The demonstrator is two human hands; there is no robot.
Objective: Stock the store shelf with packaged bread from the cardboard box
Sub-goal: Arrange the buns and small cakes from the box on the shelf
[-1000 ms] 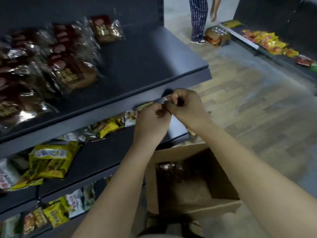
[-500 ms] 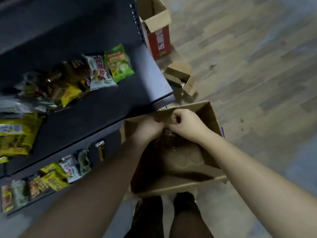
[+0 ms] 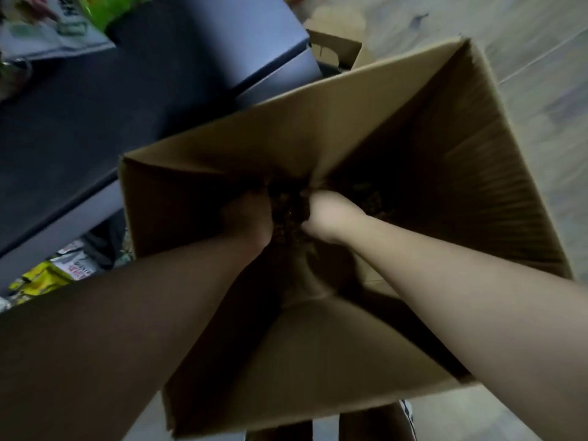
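Two hands deep in a box, on either side of a dark bread pack.

The dark, crinkled plastic bread pack (image 3: pixel 289 206) lies low in the big open brown cardboard box (image 3: pixel 318 128), near its far wall, blurred and in shadow. The left hand (image 3: pixel 246 218) is against the pack's left side and the right hand (image 3: pixel 331 214) against its right, close together with only the pack between them. Whether either hand's fingers have closed on it cannot be told in the dark. The box stands on the pale wood-look floor (image 3: pixel 525 58), just beside the dark grey metal store shelf (image 3: pixel 95 106). Green snack packets (image 3: pixel 105 7) lie on that shelf, and yellow ones (image 3: pixel 41 278) lie on the level below. A smaller open cardboard box (image 3: pixel 334 46) sits beyond the big box.
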